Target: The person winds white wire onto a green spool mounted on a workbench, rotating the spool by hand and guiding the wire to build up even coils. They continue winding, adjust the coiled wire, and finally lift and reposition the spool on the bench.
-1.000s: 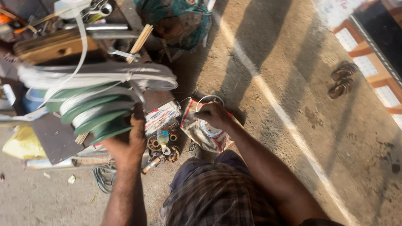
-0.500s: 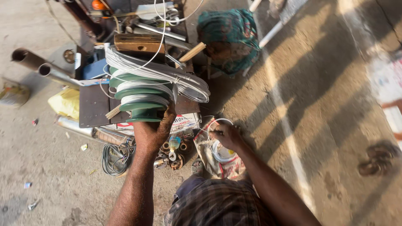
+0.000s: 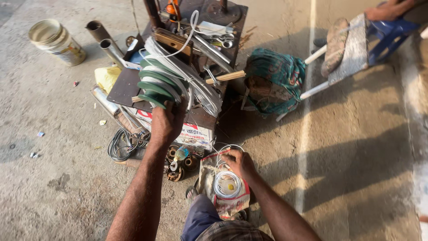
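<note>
We see the left hand [image 3: 166, 122] clenched around the near edge of a stack of green discs wound with white wire [image 3: 161, 85], which stands tilted on the dark tabletop [image 3: 122, 87] of a cluttered work stand. The right hand [image 3: 240, 164] rests on the floor, fingers grasping thin white wire just beside a small coil of white wire [image 3: 227, 185] (it lies on a printed bag [image 3: 229, 205]). A white bucket [image 3: 55, 41] stands far left, a teal cloth bundle [image 3: 274, 80] to the right.
</note>
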Motion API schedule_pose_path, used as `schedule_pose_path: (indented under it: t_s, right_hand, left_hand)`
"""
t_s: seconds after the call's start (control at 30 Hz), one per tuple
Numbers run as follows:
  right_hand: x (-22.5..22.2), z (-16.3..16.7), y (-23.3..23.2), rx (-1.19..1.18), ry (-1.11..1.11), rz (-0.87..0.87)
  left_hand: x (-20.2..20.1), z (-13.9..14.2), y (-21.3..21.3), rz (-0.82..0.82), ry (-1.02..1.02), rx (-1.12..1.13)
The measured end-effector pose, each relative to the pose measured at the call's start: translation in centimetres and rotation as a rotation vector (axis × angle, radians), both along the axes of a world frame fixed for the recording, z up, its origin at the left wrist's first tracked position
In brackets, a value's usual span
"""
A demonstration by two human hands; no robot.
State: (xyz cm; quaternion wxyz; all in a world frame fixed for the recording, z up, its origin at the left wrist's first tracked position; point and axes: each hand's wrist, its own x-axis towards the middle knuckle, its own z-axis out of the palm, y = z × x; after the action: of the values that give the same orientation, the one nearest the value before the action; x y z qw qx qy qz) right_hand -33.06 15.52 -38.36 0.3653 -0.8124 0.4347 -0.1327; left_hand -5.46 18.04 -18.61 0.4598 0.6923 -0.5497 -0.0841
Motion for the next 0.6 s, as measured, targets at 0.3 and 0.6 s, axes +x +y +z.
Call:
schedule_pose_path:
  t_s: [0.3, 0.6]
  right_hand:
    - [1.7, -1.2, -1.2, 0.109, 0.17, 0.053]
    - [4.0, -1.3, -3.5, 0.431, 0.228, 0.067]
  left_hand:
    - [0.9, 0.9, 0.5, -0.149, 0.18, 0.076]
    - [1.0, -2.8, 0.3, -0.133, -0.064, -0.07]
